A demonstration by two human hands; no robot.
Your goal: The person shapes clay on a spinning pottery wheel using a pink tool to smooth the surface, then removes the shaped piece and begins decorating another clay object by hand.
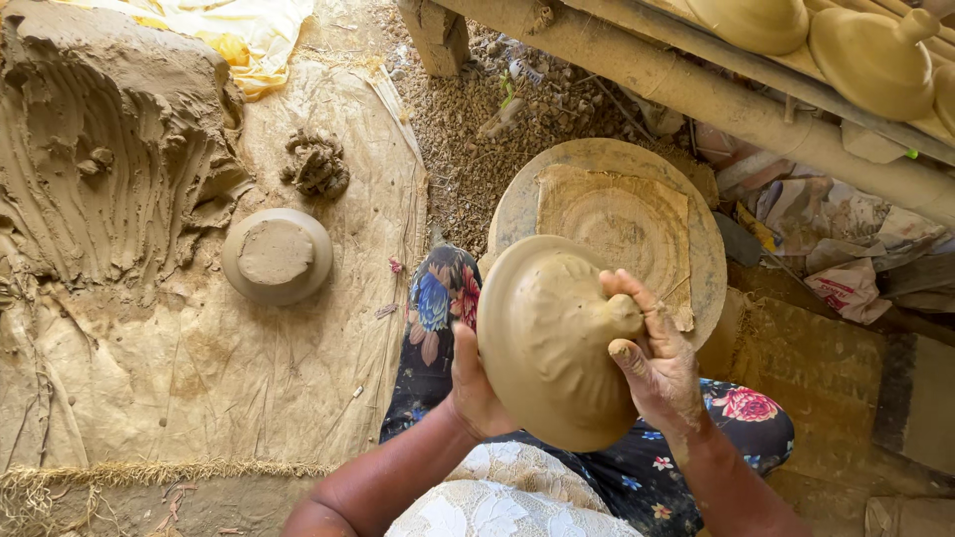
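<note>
A tan, wet clay lid (545, 338) with a domed top and a knob is held up over my lap. My left hand (472, 383) cups its rim from underneath on the left side. My right hand (655, 358), smeared with clay, wraps around the knob on the right. Just beyond the lid lies a round clay-coated wheel (607, 159) with a square of clay-stained cloth (622, 224) on it.
A big heap of raw clay (109, 149) fills the upper left on a sackcloth mat (199, 368). A small clay-filled bowl (277, 255) and a clay scrap (316, 164) sit on the mat. Finished clay lids (875, 60) rest on a shelf at top right.
</note>
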